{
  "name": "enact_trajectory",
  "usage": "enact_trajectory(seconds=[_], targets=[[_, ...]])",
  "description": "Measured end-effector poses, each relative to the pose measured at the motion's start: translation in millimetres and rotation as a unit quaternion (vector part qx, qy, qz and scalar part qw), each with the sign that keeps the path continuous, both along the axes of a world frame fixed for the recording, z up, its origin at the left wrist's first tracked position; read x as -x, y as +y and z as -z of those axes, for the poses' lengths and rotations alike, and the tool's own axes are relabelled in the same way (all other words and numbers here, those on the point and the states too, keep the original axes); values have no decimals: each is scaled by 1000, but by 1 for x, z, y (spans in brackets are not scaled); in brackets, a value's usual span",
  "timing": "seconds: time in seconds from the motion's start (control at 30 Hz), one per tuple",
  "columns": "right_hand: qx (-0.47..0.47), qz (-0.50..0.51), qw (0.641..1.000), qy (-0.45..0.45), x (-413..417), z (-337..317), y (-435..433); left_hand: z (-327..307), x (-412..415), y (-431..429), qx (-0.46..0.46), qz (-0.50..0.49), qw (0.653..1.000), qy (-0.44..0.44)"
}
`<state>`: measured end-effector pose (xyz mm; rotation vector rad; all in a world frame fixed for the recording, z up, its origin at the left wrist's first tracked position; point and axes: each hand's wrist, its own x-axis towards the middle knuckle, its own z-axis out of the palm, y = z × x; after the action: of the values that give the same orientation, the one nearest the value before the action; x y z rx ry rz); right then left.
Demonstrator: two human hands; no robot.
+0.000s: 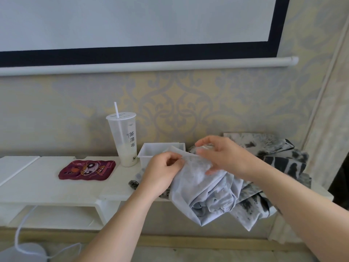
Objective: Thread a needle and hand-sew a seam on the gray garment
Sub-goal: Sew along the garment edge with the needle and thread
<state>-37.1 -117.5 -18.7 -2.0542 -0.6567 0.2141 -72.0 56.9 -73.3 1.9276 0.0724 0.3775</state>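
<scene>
Currently, left hand [164, 172]: thumb and curled fingers pinch the upper edge of the gray garment [204, 191]; no needle or thread can be made out.
Right hand [225, 156]: fingers curved, the upper ones arched over the cloth, the lower ones under it and showing through the thin weave; holds the garment's edge just beside the left hand.
Gray garment: raised between both hands, top stretched, the rest hanging bunched over the front edge of the white desk [47, 184].
Patterned cloth [281, 163]: black-and-white, heaped beneath and behind the garment at the desk's right end.
White box [149, 151]: open-topped, just behind the left hand.
Cup [124, 142]: clear plastic, straw upright, pale liquid at the bottom, left of the box.
Red cartoon case [86, 170]: flat on the desk, left of the cup.
Wall: projection screen [132, 25] above, patterned wallpaper below.
</scene>
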Motion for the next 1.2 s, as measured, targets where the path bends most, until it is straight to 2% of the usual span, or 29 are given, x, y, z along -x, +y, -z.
enact_trajectory(seconds=[0.07,0.17,0.3,0.4,0.5,0.57,0.63,0.73,1.2], targets=[[111,23,992,-53,-9,9,0,2,2,1,-22,11,999,-27],[169,53,978,-109,-20,21,-1,4,4,2,-77,18,996,-43],[145,90,974,-148,-23,26,-2,7,2,2,-134,-17,990,-38],[154,96,973,-145,-24,31,-2,8,1,-1,-105,-28,994,-29],[85,90,986,-115,-14,24,-1,6,1,-1,-59,-31,998,-16],[57,78,984,-152,-5,18,-1,4,1,0,-38,-31,999,-9],[65,48,978,-190,4,16,3,3,2,-1,-15,-28,999,-4],[93,15,977,-191,6,24,10,0,3,-2,14,-22,1000,0],[56,1,987,-149,2,37,17,-2,7,-3,22,-22,999,-12]])
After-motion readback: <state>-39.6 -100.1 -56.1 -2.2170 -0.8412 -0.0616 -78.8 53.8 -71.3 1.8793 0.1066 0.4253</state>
